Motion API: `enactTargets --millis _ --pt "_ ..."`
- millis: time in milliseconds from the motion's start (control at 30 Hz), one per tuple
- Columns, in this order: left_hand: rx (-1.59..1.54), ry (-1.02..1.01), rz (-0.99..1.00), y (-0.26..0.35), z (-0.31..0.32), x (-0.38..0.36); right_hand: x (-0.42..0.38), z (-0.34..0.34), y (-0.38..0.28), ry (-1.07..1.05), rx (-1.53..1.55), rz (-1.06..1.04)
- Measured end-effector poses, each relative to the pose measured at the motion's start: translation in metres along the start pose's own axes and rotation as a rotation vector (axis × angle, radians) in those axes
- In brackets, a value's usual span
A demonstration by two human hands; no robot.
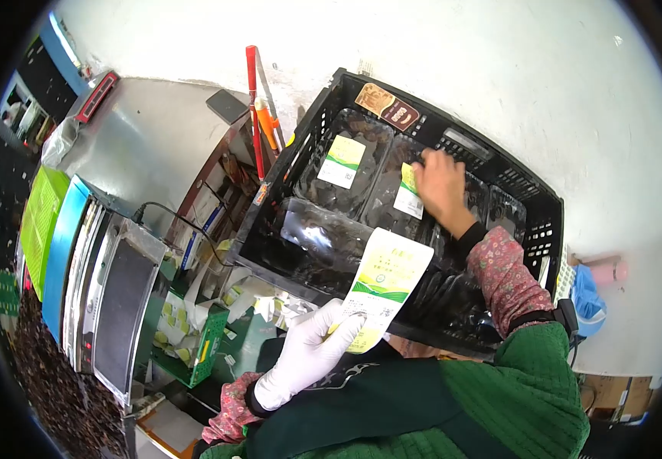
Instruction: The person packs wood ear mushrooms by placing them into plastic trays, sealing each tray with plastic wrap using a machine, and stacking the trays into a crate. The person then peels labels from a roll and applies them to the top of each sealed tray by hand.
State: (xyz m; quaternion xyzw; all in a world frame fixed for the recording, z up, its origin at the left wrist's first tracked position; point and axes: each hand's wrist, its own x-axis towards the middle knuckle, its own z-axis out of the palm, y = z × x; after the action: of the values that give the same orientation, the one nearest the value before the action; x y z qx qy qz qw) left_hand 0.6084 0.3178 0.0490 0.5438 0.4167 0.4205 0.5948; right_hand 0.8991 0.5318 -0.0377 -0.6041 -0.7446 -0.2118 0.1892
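In a white glove, my left hand (312, 352) pinches a strip of yellow-green and white labels (384, 279) in front of the black crate (492, 157). My bare right hand (442, 187) rests over a clear pack with dark contents, its fingers bent at a label (409, 193) on the pack's lid; the fingertips are partly hidden. To the left, another pack (377, 138) bears a label (342, 161). Below it lies a pack (323, 233) with no label showing. More packs fill the crate's right side.
A green basket (212, 344) with crumpled labels stands left of the crate. Beyond it are a dark-screened device (120, 306) with a cable and a bright green basket (40, 222). Red-handled and orange-handled tools (252, 99) stand by the wall. A blue bag (590, 302) is at the right.
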Motion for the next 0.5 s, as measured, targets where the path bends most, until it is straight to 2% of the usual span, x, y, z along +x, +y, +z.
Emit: enactTargets --millis 33,67,133,200,267,333,367,400,467,500 --pt "0.003 -0.014 0.011 0.001 -0.002 -0.001 0.004 -0.011 0.003 -0.075 -0.065 0.118" --pt "-0.013 -0.019 0.0 0.002 -0.004 -0.001 0.004 -0.022 0.008 0.005 -0.114 0.119" --pt "-0.062 -0.016 -0.007 0.0 -0.008 -0.001 0.002 -0.039 0.015 -0.149 0.402 0.186" --pt "-0.007 -0.065 0.038 -0.005 -0.015 0.002 0.012 -0.119 -0.024 -0.458 1.235 0.366" --pt "0.055 -0.103 0.108 -0.005 -0.019 0.006 -0.002 -0.193 -0.075 -0.475 1.464 0.349" --pt "0.127 -0.084 0.225 0.005 -0.02 0.009 -0.014 -0.224 -0.105 -0.186 0.928 -0.198" --pt "0.167 -0.078 0.29 0.011 -0.02 0.011 -0.025 -0.229 -0.111 -0.118 0.811 -0.256" --pt "0.009 -0.012 0.272 0.018 -0.015 0.012 -0.033 -0.232 -0.116 -0.052 0.691 -0.314" --pt "-0.314 0.127 0.222 0.028 -0.002 0.012 -0.039 -0.237 -0.124 -0.069 0.797 -0.4" --pt "-0.164 -0.026 0.193 0.02 -0.015 0.009 -0.042 -0.239 -0.128 -0.039 0.775 -0.381"
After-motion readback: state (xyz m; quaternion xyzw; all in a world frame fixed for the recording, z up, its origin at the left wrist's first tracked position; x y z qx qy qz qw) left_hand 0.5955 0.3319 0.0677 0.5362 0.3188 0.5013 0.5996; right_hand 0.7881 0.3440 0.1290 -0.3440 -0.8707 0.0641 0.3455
